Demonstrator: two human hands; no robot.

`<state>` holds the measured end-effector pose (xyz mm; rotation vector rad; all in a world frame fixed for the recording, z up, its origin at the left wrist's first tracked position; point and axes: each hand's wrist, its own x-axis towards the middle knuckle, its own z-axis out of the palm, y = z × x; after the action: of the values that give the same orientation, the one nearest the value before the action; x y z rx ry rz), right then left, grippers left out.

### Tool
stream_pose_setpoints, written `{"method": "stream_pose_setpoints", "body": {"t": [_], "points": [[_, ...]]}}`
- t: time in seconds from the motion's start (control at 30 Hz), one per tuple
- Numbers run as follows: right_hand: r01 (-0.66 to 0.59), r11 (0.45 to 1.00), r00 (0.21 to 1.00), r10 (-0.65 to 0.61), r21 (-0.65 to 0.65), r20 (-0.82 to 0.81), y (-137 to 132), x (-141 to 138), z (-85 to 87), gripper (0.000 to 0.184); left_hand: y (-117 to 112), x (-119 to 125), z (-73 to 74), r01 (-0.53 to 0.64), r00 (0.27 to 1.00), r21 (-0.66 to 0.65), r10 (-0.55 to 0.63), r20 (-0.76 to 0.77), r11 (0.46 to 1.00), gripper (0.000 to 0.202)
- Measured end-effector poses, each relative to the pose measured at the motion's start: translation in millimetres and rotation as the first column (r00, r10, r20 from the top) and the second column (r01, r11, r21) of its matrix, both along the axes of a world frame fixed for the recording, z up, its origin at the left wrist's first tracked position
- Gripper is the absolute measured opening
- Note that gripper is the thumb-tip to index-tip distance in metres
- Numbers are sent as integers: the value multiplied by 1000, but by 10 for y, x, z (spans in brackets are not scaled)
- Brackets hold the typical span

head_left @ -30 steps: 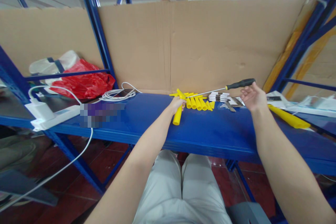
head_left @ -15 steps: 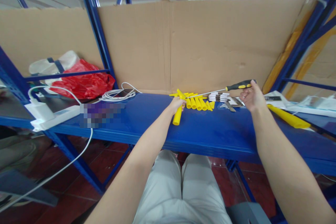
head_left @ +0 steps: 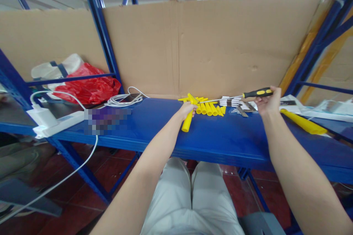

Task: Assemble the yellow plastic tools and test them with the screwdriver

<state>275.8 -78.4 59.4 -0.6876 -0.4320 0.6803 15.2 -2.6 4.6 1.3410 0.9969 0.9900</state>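
My left hand [head_left: 185,109] is closed around a yellow plastic tube [head_left: 188,121] that rests on the blue shelf [head_left: 220,139]. Just behind it lies a row of several more yellow tubes [head_left: 206,108]. My right hand [head_left: 266,103] grips the black-and-yellow handle of a screwdriver [head_left: 256,93]. Its thin metal shaft points left, with the tip over the row of yellow tubes. Between my hands sit a stack of small white-and-dark pieces [head_left: 230,101] and a few flat metal parts [head_left: 242,110].
A long yellow tube [head_left: 303,123] lies to the right of my right hand. Coiled white cable [head_left: 122,99], a white power strip [head_left: 55,125] with a charger and a red bag [head_left: 88,86] are at the left. Brown cardboard [head_left: 206,47] backs the shelf between blue uprights.
My right hand has closed round the screwdriver handle and shifted it slightly right and down, and the handle has turned so its yellow stripe shows. My left hand stays on the yellow tube.
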Motion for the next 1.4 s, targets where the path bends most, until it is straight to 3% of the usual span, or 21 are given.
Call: {"method": "stream_pose_setpoints", "body": {"t": [0.17, 0.47, 0.77, 0.87, 0.93, 1.0, 1.13, 1.27, 1.4], "points": [[19, 1000, 1000, -19, -3, -20, -47, 20, 8, 37, -1, -56, 25, 29, 999, -37, -28, 42, 999, 22], [-30, 999, 999, 30, -24, 23, -87, 27, -4, 35, 58, -179, 36, 190, 982, -169, -184, 50, 967, 20], [-116, 982, 986, 131, -149, 101, 32, -1, -99, 29, 72, -156, 22, 230, 973, -162, -224, 57, 960, 25], [-129, 958, 974, 171, -256, 148, 99, 37, -153, 27, 67, -147, 24, 233, 972, -160, -229, 46, 959, 23], [-151, 916, 947, 242, -372, 211, 151, 73, -201, 26, 67, -143, 22, 242, 970, -152, -238, 40, 958, 21], [-196, 838, 881, 378, -509, 284, 205, 108, -264, 26, 70, -137, 18, 245, 969, -139, -243, 34, 959, 19], [-223, 656, 677, 636, -721, 370, 284, 133, -409, 28, 70, -113, 12, 225, 974, -130, -227, 1, 966, 18], [-178, 514, 459, 798, -839, 392, 300, 83, -517, 45, 37, -70, 22, 117, 991, -73, -121, -57, 990, 12], [-103, 465, 333, 849, -879, 410, 269, -10, -552, 59, -3, -21, 38, 11, 998, 10, -10, -70, 1000, 28]]}}
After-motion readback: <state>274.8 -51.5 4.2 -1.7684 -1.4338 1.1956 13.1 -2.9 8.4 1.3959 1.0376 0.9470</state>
